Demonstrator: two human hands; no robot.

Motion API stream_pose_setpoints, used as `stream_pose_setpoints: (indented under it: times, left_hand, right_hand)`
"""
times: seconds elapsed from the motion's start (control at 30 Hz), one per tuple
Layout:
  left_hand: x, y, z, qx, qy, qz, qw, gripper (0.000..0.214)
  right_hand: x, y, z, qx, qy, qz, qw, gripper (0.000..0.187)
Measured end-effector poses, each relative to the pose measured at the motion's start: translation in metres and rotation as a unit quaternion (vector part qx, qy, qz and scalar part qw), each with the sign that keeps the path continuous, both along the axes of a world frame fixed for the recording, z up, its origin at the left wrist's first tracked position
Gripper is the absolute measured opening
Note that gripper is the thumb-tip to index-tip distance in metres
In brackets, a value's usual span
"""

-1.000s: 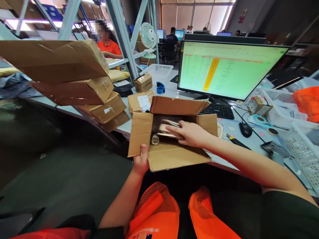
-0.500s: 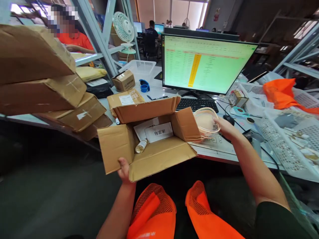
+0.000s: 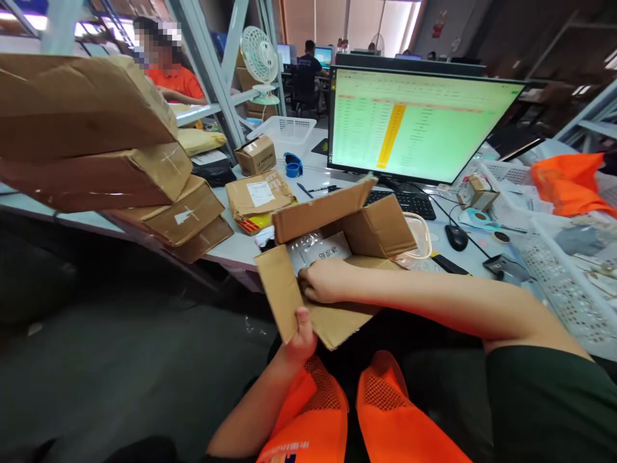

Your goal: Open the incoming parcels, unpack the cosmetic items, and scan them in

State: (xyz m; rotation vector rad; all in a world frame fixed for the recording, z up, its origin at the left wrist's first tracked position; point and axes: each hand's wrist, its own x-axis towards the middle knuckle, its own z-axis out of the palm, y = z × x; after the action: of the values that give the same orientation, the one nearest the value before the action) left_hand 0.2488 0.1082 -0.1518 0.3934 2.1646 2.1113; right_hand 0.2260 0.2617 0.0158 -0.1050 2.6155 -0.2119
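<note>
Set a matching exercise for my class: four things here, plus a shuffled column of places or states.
1. Left hand
2. Right hand
3. Black computer mouse
4. Large black-framed monitor

A. Right of the black keyboard
B. Showing a yellow column on green
C. Inside the open brown cardboard box
D. Gripping that box's left flap

Pairs: 1-D; 2-C; 3-A; 4-B

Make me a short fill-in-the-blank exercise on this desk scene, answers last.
The right hand reaches into an open box made of ____.
The left hand grips the box with its ____ over a side flap.
In the picture, the mouse lies to the ____ of the keyboard.
The mouse's colour is ____.

Missing words: cardboard; thumb; right; black.
</note>
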Motion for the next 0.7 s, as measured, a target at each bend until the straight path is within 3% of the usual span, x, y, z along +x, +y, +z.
stream_pose_setpoints:
  times: [0.1,0.27,0.47,0.6,0.7]
  left_hand:
    - [-0.002,0.004,0.000,-0.005,-0.033,0.013,0.999,0.097]
    - [-0.002,0.008,-0.001,-0.012,-0.025,0.027,0.999,0.096]
    - [-0.006,0.007,0.003,-0.024,-0.005,0.065,0.998,0.102]
    - [-0.010,0.016,0.017,0.028,0.001,0.070,0.997,0.104]
    - [-0.012,0.022,0.019,0.053,-0.045,0.050,0.996,0.116]
  right_hand:
    - [0.003,0.005,-0.005,0.026,0.038,-0.012,0.999,0.043]
    - [-0.010,0.004,-0.010,0.018,-0.032,-0.051,0.998,0.065]
    - [-0.017,-0.006,-0.007,0.014,-0.048,0.003,0.999,0.049]
    - [-0.018,-0.017,-0.005,0.034,-0.060,-0.014,0.997,0.049]
    - [-0.022,-0.019,-0.008,0.035,-0.093,-0.033,0.995,0.054]
